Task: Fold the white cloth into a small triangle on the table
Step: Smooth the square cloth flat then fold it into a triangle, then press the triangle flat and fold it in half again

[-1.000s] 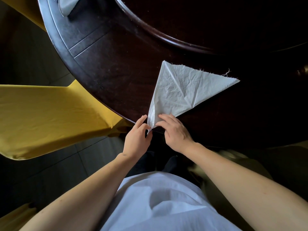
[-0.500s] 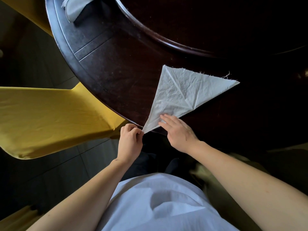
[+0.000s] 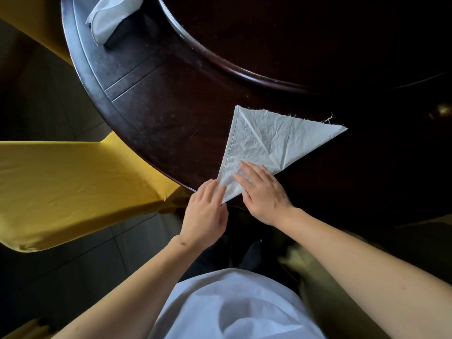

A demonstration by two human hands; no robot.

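The white cloth [image 3: 271,140] lies folded as a creased triangle on the dark round table [image 3: 171,123], its narrow tip pointing at the near table edge. My left hand [image 3: 205,211] rests flat beside that tip, fingers touching its left edge. On top of the near part of the cloth lies my right hand [image 3: 261,189], fingers spread and pressing down. Neither hand grips the fabric. Frayed threads stick out along the cloth's far edge.
A second crumpled white cloth [image 3: 110,15] lies at the table's far left rim. A raised inner disc [image 3: 305,40] fills the table's middle. Yellow-covered chairs [image 3: 73,187] stand left of the table, over a tiled floor.
My left hand has let go of the pinched tip and now lies flat against it. The right hand has slid further onto the cloth. The tip has moved back onto the table.
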